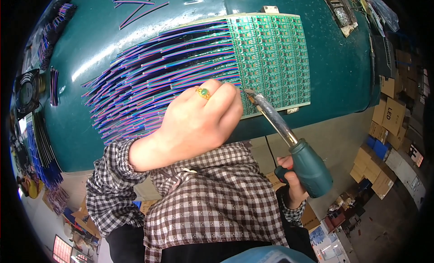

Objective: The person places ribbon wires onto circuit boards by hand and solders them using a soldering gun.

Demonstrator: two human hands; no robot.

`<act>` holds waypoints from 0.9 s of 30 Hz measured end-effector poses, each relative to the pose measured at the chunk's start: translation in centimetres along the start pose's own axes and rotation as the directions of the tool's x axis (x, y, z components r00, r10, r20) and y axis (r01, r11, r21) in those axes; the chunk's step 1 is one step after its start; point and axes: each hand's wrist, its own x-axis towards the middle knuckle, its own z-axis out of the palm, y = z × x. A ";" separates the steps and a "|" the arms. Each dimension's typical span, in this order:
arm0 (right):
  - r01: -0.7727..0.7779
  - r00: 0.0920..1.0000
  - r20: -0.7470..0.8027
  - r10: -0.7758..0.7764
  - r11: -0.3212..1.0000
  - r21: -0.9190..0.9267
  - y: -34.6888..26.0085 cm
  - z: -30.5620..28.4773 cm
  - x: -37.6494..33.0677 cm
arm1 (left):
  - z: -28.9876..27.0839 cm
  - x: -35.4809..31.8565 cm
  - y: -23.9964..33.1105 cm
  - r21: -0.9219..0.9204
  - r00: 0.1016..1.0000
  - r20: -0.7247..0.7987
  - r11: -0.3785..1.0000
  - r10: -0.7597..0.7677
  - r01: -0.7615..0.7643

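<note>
A panel of green circuit boards (pixel 275 59) lies on the dark green work surface. Several rows of thin multicoloured wires (pixel 172 68) run leftward from its left part. My left hand (pixel 199 111), with a green-stoned ring, is closed in a pinch over the wires at the panel's front; its fingertips are hidden. In my right hand (pixel 294 181) is a soldering iron (pixel 312 168) with a thick dark green body and a long metal barrel. Its tip is at the panel, just right of my left fingers; whether it touches cannot be told.
Loose wires (pixel 140 9) lie at the far left, and a small wire bundle (pixel 54 86) lies by a black fan (pixel 28 91). A worn metal holder (pixel 340 12) stands far right. Cardboard boxes (pixel 389 116) are stacked beyond the right edge. More wire bundles (pixel 43 150) hang at left.
</note>
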 end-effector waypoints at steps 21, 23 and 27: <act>0.118 0.968 -0.240 -0.067 0.972 0.202 -1.1 -1.4 3.4 | 0.1 0.8 -0.4 0.015 0.999 -0.015 0.999 0.039 -0.039; 0.292 0.892 -0.385 -0.238 0.952 0.089 -1.9 -2.8 6.2 | 0.0 0.6 -0.3 0.003 0.999 -0.035 1.000 0.023 -0.023; 0.446 0.630 -0.686 -0.363 0.893 -0.063 -3.4 -5.4 13.8 | -0.6 0.6 -0.1 -0.009 0.997 -0.058 0.998 0.058 -0.059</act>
